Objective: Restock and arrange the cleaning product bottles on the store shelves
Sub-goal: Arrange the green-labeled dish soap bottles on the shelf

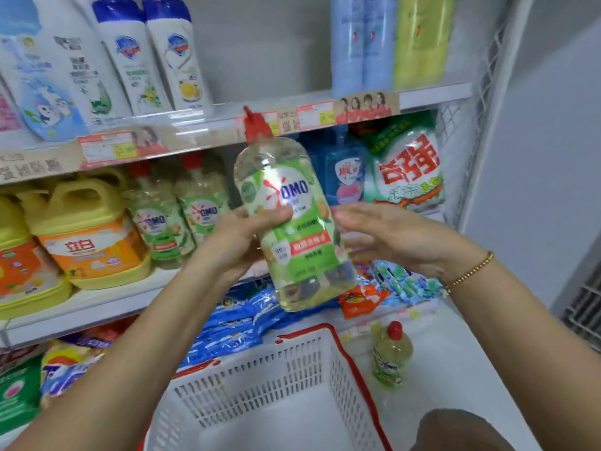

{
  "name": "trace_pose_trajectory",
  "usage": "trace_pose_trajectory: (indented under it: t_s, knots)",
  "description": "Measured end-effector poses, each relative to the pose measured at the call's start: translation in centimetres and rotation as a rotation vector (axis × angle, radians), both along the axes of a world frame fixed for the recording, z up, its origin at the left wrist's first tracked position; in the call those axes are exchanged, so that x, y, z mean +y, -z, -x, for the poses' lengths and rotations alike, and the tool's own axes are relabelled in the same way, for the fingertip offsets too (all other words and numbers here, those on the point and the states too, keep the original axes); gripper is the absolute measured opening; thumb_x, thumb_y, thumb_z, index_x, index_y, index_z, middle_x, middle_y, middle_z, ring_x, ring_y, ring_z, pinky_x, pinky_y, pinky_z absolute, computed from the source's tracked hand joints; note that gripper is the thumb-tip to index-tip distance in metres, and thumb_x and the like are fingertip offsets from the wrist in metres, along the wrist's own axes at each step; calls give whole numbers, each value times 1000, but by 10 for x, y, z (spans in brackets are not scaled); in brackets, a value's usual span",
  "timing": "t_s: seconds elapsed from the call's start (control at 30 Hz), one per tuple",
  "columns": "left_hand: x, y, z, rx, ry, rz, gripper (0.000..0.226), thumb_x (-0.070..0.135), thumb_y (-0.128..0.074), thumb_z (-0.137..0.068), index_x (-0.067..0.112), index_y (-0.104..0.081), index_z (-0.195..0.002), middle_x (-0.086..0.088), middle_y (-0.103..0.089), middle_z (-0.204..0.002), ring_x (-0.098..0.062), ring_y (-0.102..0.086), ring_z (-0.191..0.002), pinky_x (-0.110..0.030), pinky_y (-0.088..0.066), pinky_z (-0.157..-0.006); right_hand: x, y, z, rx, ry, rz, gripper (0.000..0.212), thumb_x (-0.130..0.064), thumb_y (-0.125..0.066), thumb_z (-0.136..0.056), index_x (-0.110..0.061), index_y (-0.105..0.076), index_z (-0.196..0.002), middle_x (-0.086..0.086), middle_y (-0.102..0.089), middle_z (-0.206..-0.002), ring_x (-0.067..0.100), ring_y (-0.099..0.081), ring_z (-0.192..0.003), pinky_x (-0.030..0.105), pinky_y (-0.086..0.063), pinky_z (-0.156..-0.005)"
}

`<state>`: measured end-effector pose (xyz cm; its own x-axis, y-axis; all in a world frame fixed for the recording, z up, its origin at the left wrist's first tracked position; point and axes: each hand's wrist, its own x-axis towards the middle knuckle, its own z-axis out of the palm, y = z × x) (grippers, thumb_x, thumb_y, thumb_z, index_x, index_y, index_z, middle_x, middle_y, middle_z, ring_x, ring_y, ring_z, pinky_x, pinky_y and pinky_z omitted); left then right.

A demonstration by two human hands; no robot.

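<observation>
The bottle (286,222) I hold is clear, glossy plastic with a shiny printed label (294,245) and a smooth red plastic cap (255,125). The basket (260,369) is matt white slotted plastic. The bags (234,323) are crinkled, glossy film. My bracelet (471,271) is gold-coloured metal beads.

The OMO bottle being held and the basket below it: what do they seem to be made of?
OMO bottle: likely clear glossy plastic; pale liquid and highlights show through. Its cap: opaque red plastic. The basket: apparently matte white moulded plastic, slotted walls, red rim.
</observation>
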<state>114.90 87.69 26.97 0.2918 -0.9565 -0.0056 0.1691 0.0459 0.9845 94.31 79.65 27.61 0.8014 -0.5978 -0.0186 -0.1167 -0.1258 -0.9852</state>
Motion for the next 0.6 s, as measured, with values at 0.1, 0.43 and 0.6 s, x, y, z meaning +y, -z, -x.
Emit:
trace_pose_trajectory:
  t_s: [0.1,0.43,0.6]
  knots:
    - [-12,17,23,-211,12,79,67,4,-85,-52,3,-62,-115,-9,-74,-100,-25,-72,-90,-33,-59,-70,-13,2,4,-142,126,31,83,-35,-82,-63,-21,-46,-136,-2,-69,-114,13,-66,-105,37,-52,-92]
    - [-84,90,101,-438,368,-5,64,-9,-83,-60,13,-61,-115,5,-74,-99,-8,-70,-89,-21,-55,-71,-54,81,88,-125,450,195,80,-19,-94,-48,-23,-57,-118,-4,-67,-114,15,-67,-103,36,-56,-87]
    - [-132,160,140,-440,406,-61,61,-7,-84,-62,16,-62,-114,14,-67,-87,5,-60,-76,-14,-48,-71,-70,151,122,0,768,267,80,-19,-96,-44,-27,-52,-111,-14,-64,-100,3,-63,-91,23,-52,-77]
